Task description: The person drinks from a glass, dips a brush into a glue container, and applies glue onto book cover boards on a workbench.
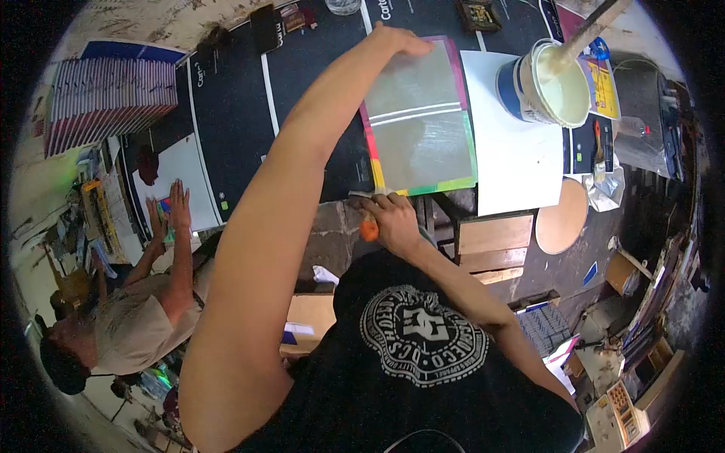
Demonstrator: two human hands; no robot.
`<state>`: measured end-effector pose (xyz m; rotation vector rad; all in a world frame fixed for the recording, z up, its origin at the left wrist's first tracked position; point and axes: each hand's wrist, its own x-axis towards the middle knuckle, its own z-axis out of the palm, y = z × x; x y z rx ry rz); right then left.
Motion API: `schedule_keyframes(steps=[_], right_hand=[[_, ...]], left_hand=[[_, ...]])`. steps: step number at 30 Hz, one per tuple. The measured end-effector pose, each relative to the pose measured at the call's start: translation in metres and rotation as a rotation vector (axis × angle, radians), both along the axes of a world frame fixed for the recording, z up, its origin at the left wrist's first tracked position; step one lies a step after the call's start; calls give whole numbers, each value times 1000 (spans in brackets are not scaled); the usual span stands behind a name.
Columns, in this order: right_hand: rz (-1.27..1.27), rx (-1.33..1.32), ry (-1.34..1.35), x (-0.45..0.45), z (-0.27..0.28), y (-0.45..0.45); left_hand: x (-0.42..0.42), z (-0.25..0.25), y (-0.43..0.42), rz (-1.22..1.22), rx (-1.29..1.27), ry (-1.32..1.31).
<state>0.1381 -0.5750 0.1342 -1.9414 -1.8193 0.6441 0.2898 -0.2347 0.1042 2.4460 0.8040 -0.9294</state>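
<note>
A grey board sheet (421, 149) with coloured edges and two white lines across its middle lies on the black table mat. My left hand (404, 41) reaches to its far edge, fingers stretched out and touching the top left corner. Close to the near left corner, my right hand (394, 220) is closed around an orange-handled brush (368, 229); the fingers cover much of it. A large white sheet (513, 170) lies to the right. On it stands a bucket of pale paste (565, 94) with a stick (585, 34) in it.
Stacked thin covers (113, 102) stand at the left end of the table. Another person's hands (177, 208) rest on a white sheet there. A second brush (599, 155) lies at right. A dark box (479, 13) and black block (265, 29) sit at the back.
</note>
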Motion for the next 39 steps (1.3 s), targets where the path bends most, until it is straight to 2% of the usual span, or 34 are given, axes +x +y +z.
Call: schedule_keyframes(steps=[2,4,6,7,10,13,16,18,19,20,22,25,28,29,30,32,34,36,39], right_hand=[[-17,192,-48,26,10,-1],[-174,270,10,64,24,27],[-249,137,25,77,24,45],[-173,73,-217,57,-31,19],[-15,111,-46,8,-12,-27],[8,-29,101,13,20,-39],[-209,259,-75,59,29,11],[-231,234,-78,79,13,36],[-145,173,-185,58,-10,19],[-54,121,-288,38,-34,2],[43,85,-143,10,-13,-26],[132,-200,71,16,25,-36],[-72,299,-149,55,28,16],[-141,347,-118,67,34,41],[-147,165,-54,76,24,56],[15,-222,-353,48,-29,47],[-14,184,-254,10,-31,3],[62,-22,28,-11,-19,-36],[55,67,-21,20,12,-43]], left_hand=[[-4,5,-3,35,16,-43],[-6,18,-8,33,-40,-53],[-6,16,-8,56,-57,-53],[-4,13,-6,36,-51,-42],[-7,-2,-10,91,35,-144],[-11,2,-12,72,40,-136],[-13,9,-15,100,14,-133],[-6,5,-8,101,-75,-51],[-4,4,-7,103,-119,-10],[-7,-4,-13,117,-58,-106],[-13,-22,-16,159,88,-316],[-8,-5,-13,124,33,-142],[-2,-33,-1,106,45,-122],[-6,-14,-7,111,-5,-104],[-10,6,-13,118,-55,-85],[-13,3,-15,168,-143,-174],[-9,13,-6,218,-138,-182],[-20,15,-17,275,-169,-162],[-18,14,-17,305,-187,-184]])
